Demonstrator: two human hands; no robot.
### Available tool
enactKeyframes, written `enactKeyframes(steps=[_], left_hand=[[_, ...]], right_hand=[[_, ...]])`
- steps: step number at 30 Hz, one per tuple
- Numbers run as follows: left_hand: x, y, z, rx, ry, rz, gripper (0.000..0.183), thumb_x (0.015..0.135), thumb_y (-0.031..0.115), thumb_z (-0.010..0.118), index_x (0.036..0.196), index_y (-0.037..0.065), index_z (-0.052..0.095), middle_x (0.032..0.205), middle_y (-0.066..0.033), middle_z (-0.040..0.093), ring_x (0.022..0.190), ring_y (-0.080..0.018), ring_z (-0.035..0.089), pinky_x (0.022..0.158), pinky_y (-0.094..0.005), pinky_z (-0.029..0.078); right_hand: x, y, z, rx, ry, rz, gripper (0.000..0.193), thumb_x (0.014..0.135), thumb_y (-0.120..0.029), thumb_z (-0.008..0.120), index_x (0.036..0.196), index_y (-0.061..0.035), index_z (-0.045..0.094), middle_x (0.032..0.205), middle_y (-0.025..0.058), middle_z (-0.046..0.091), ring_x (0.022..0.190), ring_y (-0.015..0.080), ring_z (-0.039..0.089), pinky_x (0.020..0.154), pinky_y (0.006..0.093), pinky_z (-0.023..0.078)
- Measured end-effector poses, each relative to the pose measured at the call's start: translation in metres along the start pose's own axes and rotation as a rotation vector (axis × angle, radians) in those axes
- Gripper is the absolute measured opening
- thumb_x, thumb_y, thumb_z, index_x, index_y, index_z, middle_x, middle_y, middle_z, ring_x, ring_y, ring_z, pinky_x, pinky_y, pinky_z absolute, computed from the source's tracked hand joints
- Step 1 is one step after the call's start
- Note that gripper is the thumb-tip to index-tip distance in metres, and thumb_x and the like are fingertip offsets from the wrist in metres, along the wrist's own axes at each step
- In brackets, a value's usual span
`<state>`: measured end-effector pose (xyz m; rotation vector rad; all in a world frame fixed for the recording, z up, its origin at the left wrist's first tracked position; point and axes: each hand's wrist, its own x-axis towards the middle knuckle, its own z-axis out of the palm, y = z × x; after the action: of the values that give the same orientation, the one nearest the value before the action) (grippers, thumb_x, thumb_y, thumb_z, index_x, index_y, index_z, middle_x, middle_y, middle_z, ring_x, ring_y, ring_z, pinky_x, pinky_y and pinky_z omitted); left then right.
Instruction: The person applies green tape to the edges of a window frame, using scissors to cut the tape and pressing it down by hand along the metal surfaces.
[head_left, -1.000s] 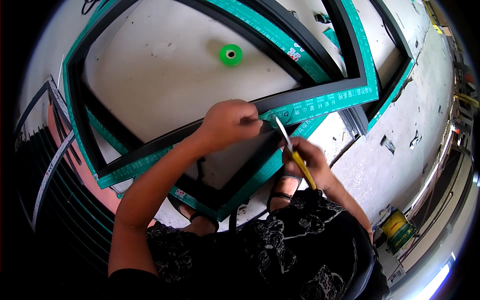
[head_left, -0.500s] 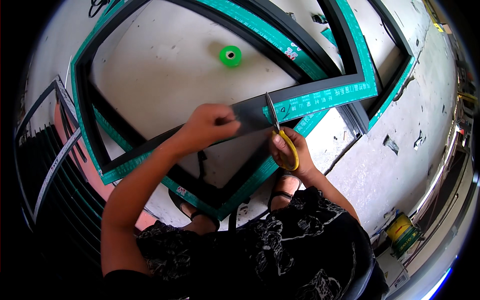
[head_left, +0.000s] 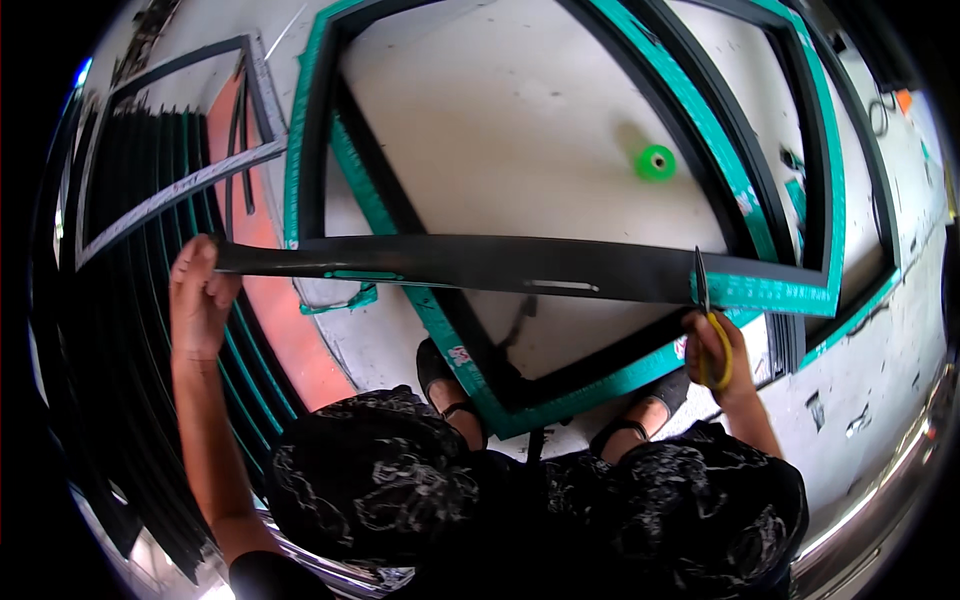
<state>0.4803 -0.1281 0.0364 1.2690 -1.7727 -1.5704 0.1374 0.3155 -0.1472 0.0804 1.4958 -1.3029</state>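
Stretched to the far left, my left hand is closed on the end of a long dark film strip. The strip runs along the near rail of a black window frame and past its left corner; a bit of green shows at its lower edge. Where strip and bare rail part is hard to tell. My right hand is wrapped round scissors with yellow handles, blades pointing up across the rail. Just right of the blades, green printed film still covers the rail.
A second green-and-black frame lies underneath, near my feet. Inside the frames sits a green roll on the pale floor. A grey-white frame and several dark profiles lie at left, beside a pink board.
My left hand has moved from the rail's middle far left, drawing the dark strip out. My right hand still holds the scissors by the green film's edge. The view has shifted left.
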Motion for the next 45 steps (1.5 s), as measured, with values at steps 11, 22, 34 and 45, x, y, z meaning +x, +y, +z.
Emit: enactKeyframes(steps=[11, 22, 34, 45], left_hand=[[0.015, -0.045, 0.017, -0.555, -0.125, 0.085, 0.029, 0.098, 0.029, 0.056, 0.08, 0.009, 0.044, 0.06, 0.0044, 0.035, 0.047, -0.0044, 0.031, 0.046, -0.02, 0.028], [0.025, -0.063, 0.001, -0.849, -0.424, 0.045, 0.016, 0.092, 0.016, 0.065, 0.084, 0.011, 0.052, 0.065, 0.0004, 0.048, 0.05, -0.0052, 0.045, 0.046, -0.0185, 0.045], [0.027, -0.051, -0.015, -1.062, -0.118, 0.027, 0.022, 0.092, 0.025, 0.066, 0.101, 0.007, 0.056, 0.077, -0.0012, 0.054, 0.063, -0.0074, 0.051, 0.054, -0.0173, 0.047], [-0.021, -0.126, -0.05, 1.131, -0.556, 0.001, 0.012, 0.086, 0.007, 0.06, 0.095, 0.0, 0.063, 0.092, -0.0179, 0.061, 0.089, -0.0413, 0.056, 0.077, -0.046, 0.046]], right_hand=[[0.022, -0.016, 0.168, -0.611, -0.835, 0.272, 0.058, 0.093, -0.051, 0.063, 0.128, -0.0071, 0.051, 0.111, 0.0086, 0.059, 0.098, 0.0144, 0.054, 0.087, 0.0331, 0.046], [0.042, 0.117, 0.255, 0.612, -0.804, 0.12, 0.058, 0.098, -0.046, 0.049, 0.142, -0.0091, 0.039, 0.121, 0.0167, 0.055, 0.121, 0.0272, 0.05, 0.106, 0.0459, 0.036], [0.053, 0.077, 0.268, 0.471, -0.381, 0.041, 0.037, 0.098, -0.035, 0.056, 0.111, -0.0003, 0.056, 0.074, 0.0038, 0.057, 0.064, 0.0115, 0.053, 0.062, 0.0242, 0.043], [0.058, 0.079, 0.167, -1.617, -0.473, -0.531, 0.04, 0.079, -0.023, 0.067, 0.116, -0.0088, 0.06, 0.095, 0.0073, 0.064, 0.096, 0.0302, 0.06, 0.08, 0.0408, 0.054]])
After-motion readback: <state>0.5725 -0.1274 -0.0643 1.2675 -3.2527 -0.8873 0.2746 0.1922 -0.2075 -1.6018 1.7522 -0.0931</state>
